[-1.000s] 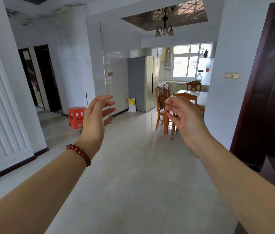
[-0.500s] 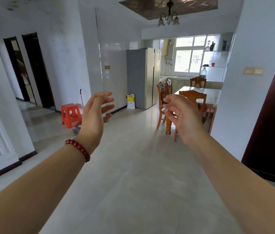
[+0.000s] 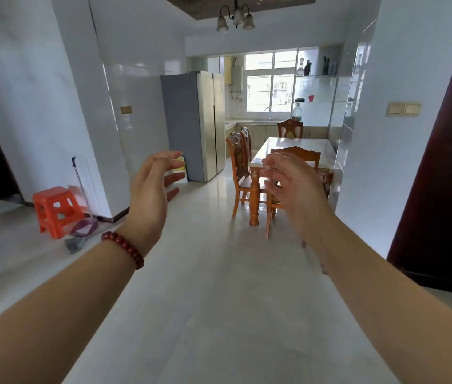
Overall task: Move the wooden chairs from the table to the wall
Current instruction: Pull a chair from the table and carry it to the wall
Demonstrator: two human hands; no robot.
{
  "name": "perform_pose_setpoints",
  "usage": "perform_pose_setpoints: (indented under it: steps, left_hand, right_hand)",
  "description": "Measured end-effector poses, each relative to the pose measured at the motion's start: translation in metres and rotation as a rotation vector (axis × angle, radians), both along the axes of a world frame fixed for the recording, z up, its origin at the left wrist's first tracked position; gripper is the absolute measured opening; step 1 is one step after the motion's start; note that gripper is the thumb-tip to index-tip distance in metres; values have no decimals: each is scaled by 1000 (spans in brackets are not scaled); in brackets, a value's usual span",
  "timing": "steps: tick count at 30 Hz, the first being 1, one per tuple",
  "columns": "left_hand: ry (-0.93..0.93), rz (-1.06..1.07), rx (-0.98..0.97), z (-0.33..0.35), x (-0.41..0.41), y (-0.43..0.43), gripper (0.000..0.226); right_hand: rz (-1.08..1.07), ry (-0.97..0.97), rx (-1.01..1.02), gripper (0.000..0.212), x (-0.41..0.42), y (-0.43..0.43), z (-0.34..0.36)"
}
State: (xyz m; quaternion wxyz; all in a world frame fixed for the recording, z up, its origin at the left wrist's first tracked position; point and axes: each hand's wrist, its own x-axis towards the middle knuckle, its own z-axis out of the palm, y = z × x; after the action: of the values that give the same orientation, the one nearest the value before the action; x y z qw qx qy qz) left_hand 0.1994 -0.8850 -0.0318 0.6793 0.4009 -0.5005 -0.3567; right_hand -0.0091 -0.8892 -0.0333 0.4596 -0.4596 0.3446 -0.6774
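The dining table point(image 3: 306, 142) looms closer than a second ago, and the dark door has slid towards the right edge. Nearest, both arms reach forward: the left hand point(image 3: 150, 195) and the right hand point(image 3: 294, 189) are spread loose, holding nothing. Well beyond them, four wooden chairs point(image 3: 236, 159) stand tucked round the one table: one at the near end, two along its left, one at the far end. They look rigid and fairly heavy, so the back's top rail seems the best hold.
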Motion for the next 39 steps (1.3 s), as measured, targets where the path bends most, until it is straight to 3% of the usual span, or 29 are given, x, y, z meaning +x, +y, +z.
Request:
perform_pose_setpoints:
  steps: [21,33,39]
  left_hand:
    - [-1,-204,52,-12,-108,-511,16]
    - [17,-476,8,-11,-186,-798,19]
    - [26,-658,21,-23,-248,-904,20]
  right_hand:
    - [-165,-33,-47,7,-91,-468,-15]
    - [-298,-102,-135,11,-153,-715,-22]
    - [-436,-46,-73,13,-203,-804,-35]
